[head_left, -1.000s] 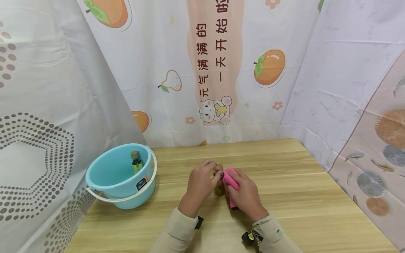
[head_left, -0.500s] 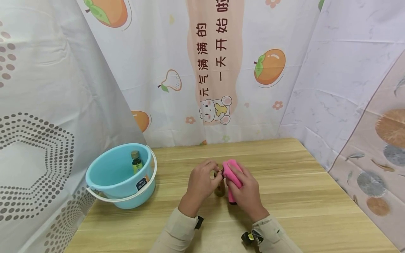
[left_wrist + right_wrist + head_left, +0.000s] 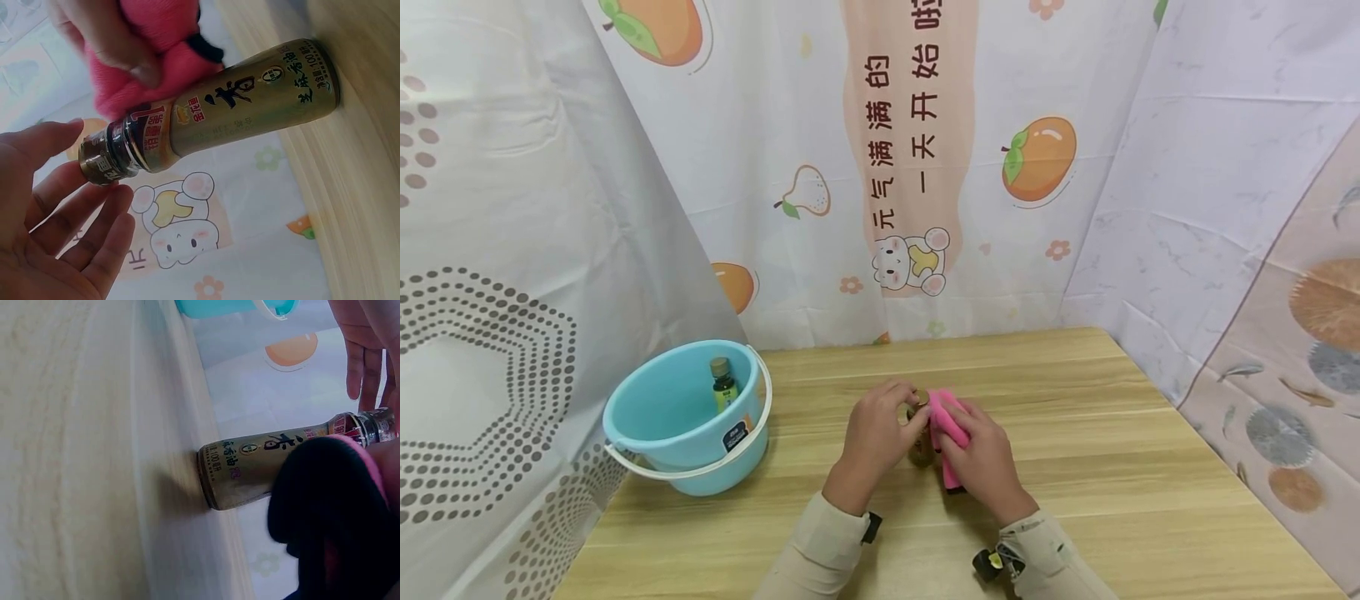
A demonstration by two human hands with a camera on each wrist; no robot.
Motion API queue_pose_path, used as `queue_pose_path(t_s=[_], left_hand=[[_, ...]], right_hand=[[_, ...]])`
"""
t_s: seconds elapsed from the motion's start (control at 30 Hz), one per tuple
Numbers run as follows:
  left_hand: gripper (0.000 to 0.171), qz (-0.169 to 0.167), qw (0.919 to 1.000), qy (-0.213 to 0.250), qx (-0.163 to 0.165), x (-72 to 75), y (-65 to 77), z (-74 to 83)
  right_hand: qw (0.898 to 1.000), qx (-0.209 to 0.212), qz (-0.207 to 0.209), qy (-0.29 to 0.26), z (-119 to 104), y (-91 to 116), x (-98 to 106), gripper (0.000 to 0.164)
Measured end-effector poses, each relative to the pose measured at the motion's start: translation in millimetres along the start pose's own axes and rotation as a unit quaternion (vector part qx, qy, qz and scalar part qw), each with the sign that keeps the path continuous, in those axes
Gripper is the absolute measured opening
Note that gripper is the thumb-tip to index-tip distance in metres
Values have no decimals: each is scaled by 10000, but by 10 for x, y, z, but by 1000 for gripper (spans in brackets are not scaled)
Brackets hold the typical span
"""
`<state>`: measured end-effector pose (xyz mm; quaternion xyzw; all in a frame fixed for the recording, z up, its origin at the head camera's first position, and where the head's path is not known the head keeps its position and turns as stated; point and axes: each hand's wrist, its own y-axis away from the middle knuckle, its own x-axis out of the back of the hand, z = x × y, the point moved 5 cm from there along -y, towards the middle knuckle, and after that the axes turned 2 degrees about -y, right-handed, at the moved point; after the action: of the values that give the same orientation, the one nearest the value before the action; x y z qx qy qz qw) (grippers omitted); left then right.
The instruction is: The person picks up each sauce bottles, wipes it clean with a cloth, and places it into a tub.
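A small sesame oil bottle with a gold label stands upright on the wooden table. My left hand holds its gold cap between thumb and fingertips. On the other side, my right hand grips a soft pink cloth with black parts and presses it against the bottle's neck and shoulder. From the right wrist, the cloth's dark side covers part of the label, and the bottle's base meets the tabletop.
To the left stands a light blue bucket with a white handle. Inside it is another small bottle with a yellow-green label. Printed curtains hang behind and beside the table.
The pink cloth rose beside the bottle's top half a second ago, hiding the cap, and is now lower again with the cap showing. My left hand keeps its place.
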<state>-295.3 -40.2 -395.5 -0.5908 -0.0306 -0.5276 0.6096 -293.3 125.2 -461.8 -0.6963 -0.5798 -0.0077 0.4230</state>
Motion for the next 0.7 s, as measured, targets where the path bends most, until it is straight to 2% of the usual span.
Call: queue_pose_path(t_s=[0.1, 0.3, 0.6, 0.7], left_hand=[[17, 22, 10000, 7, 12, 1, 3, -3], [16, 73, 10000, -9, 66, 2, 4, 3], [15, 98, 9999, -16, 47, -8, 3, 12], [16, 74, 10000, -14, 55, -11, 4, 17]], right_hand=[[9994, -206, -247, 161, 35, 2, -34, 40], [9952, -321, -642, 670, 84, 32, -93, 40], [9850, -685, -1191, 1047, 180, 57, -161, 42], [9836, -703, -1233, 1113, 189, 62, -162, 41]])
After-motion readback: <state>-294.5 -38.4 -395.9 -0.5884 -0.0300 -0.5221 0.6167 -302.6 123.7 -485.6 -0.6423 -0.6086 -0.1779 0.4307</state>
